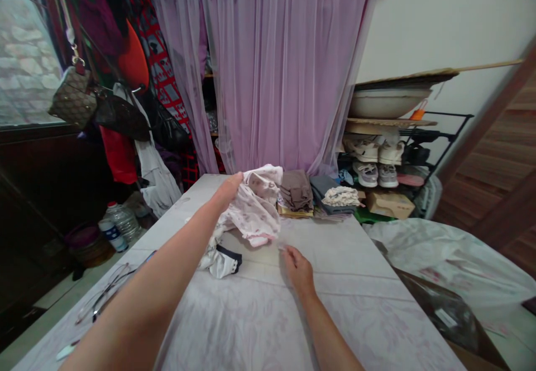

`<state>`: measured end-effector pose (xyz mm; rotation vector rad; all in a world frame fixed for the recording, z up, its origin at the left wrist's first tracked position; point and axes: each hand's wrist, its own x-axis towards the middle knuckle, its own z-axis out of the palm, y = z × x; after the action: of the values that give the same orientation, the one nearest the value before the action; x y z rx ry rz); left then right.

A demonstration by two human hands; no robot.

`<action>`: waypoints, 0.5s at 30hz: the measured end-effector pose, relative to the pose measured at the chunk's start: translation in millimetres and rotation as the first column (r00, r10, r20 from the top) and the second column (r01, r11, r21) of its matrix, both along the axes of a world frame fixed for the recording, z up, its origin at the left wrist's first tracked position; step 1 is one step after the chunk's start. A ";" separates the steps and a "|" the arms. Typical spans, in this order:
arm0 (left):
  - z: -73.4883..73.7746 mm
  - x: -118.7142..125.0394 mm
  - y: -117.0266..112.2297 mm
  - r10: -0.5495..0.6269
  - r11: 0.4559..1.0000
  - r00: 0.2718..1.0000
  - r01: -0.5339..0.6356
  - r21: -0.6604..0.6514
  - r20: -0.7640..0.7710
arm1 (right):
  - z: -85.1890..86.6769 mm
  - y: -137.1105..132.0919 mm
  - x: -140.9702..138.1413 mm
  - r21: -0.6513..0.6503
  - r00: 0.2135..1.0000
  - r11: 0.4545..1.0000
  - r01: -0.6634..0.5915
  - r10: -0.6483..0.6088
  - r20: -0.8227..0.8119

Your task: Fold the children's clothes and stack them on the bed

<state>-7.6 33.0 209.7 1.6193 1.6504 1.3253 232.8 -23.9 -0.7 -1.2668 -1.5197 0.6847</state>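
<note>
My left hand (233, 186) is closed on the upper edge of a pale pink printed garment (257, 214) and holds it up over the cloth-covered table (268, 309). The garment hangs loosely in folds; its exact kind is unclear. Below and right of it, my right hand (299, 270) has curled fingers pinched together. A faint whitish blur shows at these fingertips, too smeared to name. Under the raised garment lies a crumpled white garment (220, 262) with a dark trimmed edge, partly covered by my left forearm.
Folded brown clothes (295, 189) and folded dark grey clothes (329, 192) sit at the table's far edge, with a bunched cream cloth (342, 196) on top. Glasses (106, 293) lie at left. A shoe rack (439, 158) stands at right. A purple curtain (276, 69) hangs behind.
</note>
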 end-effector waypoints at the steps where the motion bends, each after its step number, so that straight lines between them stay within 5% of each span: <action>1: -4.0 4.9 -1.7 -0.089 0.995 0.996 0.089 -0.038 0.022 | -2.1 1.0 1.0 -0.006 0.999 1.000 0.017 -0.017 -0.045; 4: -33.3 15.5 -16.7 -0.204 0.968 0.976 0.189 -0.166 -0.077 | -9.1 4.2 5.1 0.007 0.984 0.998 0.070 -0.068 -0.163; 6: -56.0 12.6 -32.8 -0.129 0.977 0.953 0.075 -0.201 -0.272 | -13.0 5.8 7.2 0.018 0.973 0.994 0.109 -0.103 -0.207; 9: -80.9 -9.2 -61.4 0.091 0.969 0.713 -0.224 -0.104 -0.695 | -15.7 6.0 6.7 0.027 0.971 0.994 0.107 -0.099 -0.220; 11: -92.3 -30.0 -79.3 0.077 0.935 0.552 -0.328 -0.132 -0.830 | -15.1 4.7 3.9 0.064 0.983 0.995 0.078 -0.066 -0.174; 15: -112.8 -63.0 -95.3 -0.104 0.832 0.577 -0.396 -0.389 -0.810 | -11.2 1.4 -2.4 0.182 0.997 0.983 0.034 -0.046 0.065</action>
<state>-70.6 -62.3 96.9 1.8249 2.4359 -0.0154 230.4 -22.5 -11.9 -1.1897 -1.5712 0.4690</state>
